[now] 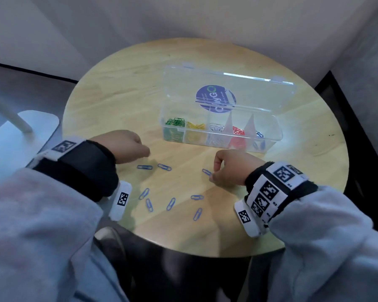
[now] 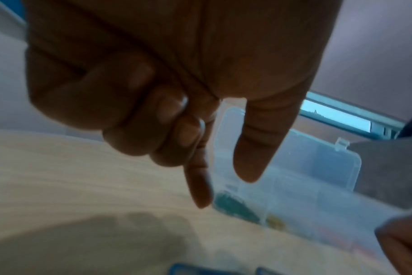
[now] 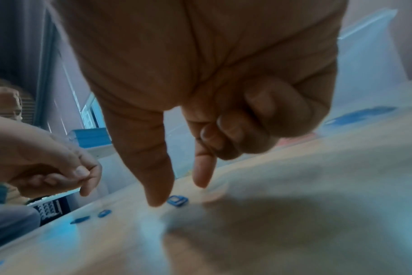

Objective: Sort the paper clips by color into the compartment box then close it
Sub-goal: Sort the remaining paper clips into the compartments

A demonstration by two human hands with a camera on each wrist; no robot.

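Clips [image 1: 170,203], all blue, lie scattered flat on the table [image 1: 127,88], in front of the open box [image 1: 273,138]. Right hand [image 1: 229,166] poises thumb and forefinger apart over one clip [image 1: 206,171], not pinching. Left hand [image 1: 129,144] hovers likewise, holding nothing. Clips look light, thin and slippery; best nipped across the long edges.

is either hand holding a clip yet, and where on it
Neither. The right hand has thumb and forefinger either side of a blue paper clip flat on the table; the left hand is empty.
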